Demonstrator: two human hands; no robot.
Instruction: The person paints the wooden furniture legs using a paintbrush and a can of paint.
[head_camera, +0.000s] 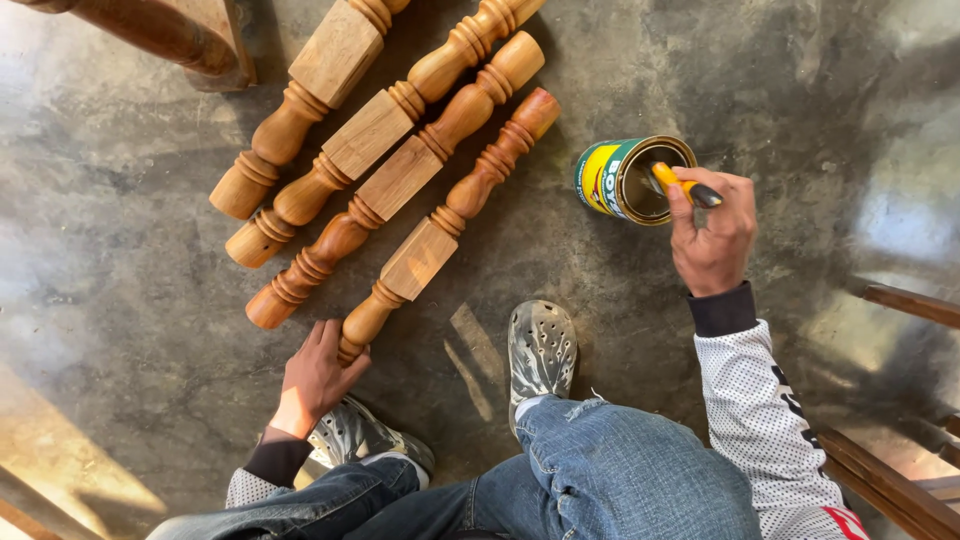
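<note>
A grey, mottled concrete floor (150, 300) takes patches of sunlight, and the person squats on it in blue jeans and pale, holed clogs. An open paint can (628, 180) with a green and yellow label stands on the floor ahead of the right knee. The right hand (712, 232) is clenched around a yellow-handled brush (682, 183) whose working end dips inside the can. To the left of the can, four turned wooden spindles (400, 170) lie side by side, slanting away from the person, each with a square block at its middle. The left hand (316, 378) rests open, fingers laid against the near end of the spindle closest to the can (440, 230), not closed around it. The right clog (541, 350) sits between that spindle and the can. A dark wooden furniture leg (175, 35) shows at top left, and brown wooden slats (900, 480) edge the right side.
</note>
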